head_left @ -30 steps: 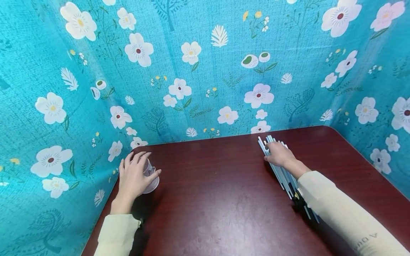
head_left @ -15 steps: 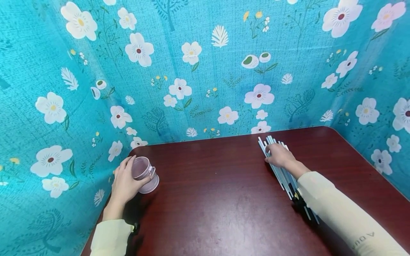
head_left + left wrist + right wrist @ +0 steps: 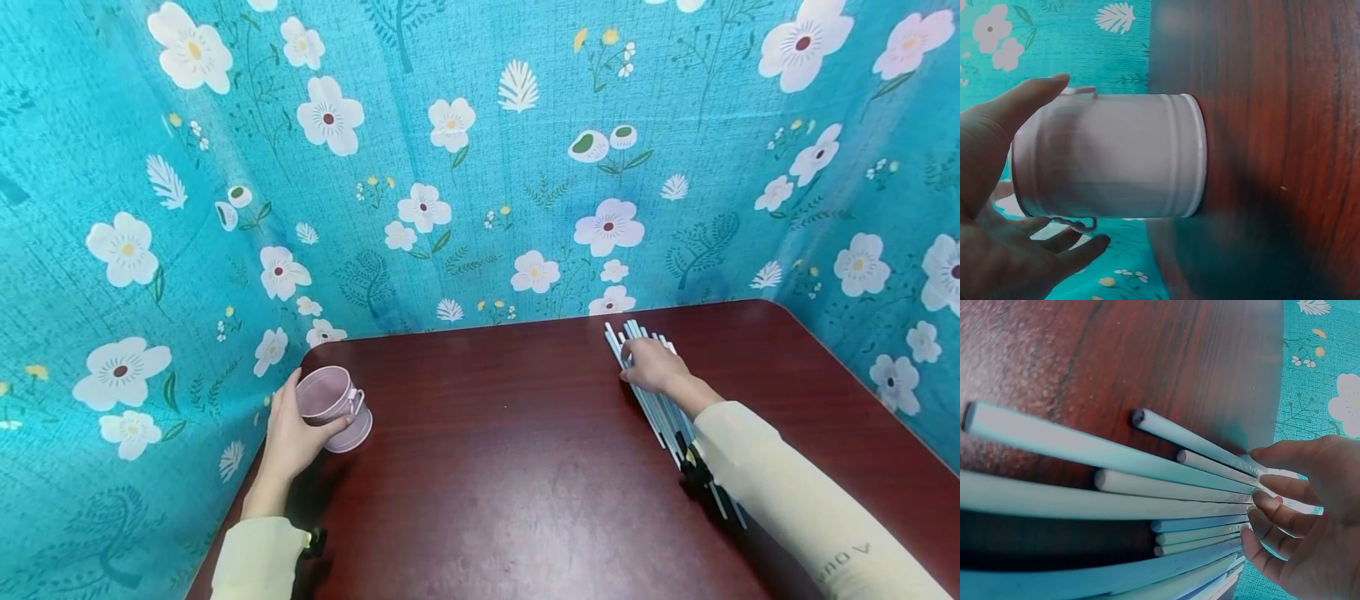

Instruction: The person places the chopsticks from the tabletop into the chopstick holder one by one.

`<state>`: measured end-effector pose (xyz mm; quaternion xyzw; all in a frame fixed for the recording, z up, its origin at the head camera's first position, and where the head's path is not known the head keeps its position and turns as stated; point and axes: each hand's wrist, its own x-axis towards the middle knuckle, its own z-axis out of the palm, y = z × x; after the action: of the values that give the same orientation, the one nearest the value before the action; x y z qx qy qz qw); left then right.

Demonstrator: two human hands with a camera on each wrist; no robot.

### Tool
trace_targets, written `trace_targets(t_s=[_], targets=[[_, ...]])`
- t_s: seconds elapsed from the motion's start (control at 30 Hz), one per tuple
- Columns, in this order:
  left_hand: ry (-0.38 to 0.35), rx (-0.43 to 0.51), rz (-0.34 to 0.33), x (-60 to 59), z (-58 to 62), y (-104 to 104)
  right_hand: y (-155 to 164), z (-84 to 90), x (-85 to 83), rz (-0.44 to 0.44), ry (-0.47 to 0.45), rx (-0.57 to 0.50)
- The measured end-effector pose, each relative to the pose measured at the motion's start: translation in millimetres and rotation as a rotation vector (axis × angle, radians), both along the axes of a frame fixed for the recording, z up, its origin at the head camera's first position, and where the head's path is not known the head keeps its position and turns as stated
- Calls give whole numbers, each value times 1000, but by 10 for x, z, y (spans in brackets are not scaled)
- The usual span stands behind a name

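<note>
A small pink bucket (image 3: 330, 408) with side handles stands on the table at the left. My left hand (image 3: 291, 433) reaches round its rim, thumb on the near side and fingers on the far side. In the left wrist view the fingers (image 3: 1085, 253) are spread and nearly straight beside a handle, with a gap to the wall. On the right lies a bundle of thin pale blue and white sticks (image 3: 651, 404). My right hand (image 3: 656, 367) is over its far part. In the right wrist view the spread fingertips (image 3: 1266, 501) touch the sticks, slightly bent.
The dark red-brown table (image 3: 495, 467) has rounded far corners. Blue floral cloth (image 3: 480, 158) hangs behind it and along both sides, close to the bucket on the left. Some sticks run back beneath the right wrist, under a dark strap (image 3: 696, 467).
My left hand has moved left from over the bucket to its left side, uncovering the opening. The bucket stays in place. My right hand and the sticks look almost unchanged.
</note>
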<state>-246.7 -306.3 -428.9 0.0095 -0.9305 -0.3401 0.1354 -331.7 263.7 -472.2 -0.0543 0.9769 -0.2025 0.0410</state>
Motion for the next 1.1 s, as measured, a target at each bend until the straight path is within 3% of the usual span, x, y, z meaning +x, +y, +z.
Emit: trace_targets(t_s=[0.2,0.53,0.87,1.1], targets=[[-88,99,21,-32,-113,-89,-12,32,11,25,-11,16],[-122,337,-22,-99,-305,-178,-63,43,-22,31,1,14],[-174,402,-20,-176,-348,-200,-123,18,-79,97,68,9],[-179,455,-86,-208,-411,-228,-155,31,-94,98,45,23]])
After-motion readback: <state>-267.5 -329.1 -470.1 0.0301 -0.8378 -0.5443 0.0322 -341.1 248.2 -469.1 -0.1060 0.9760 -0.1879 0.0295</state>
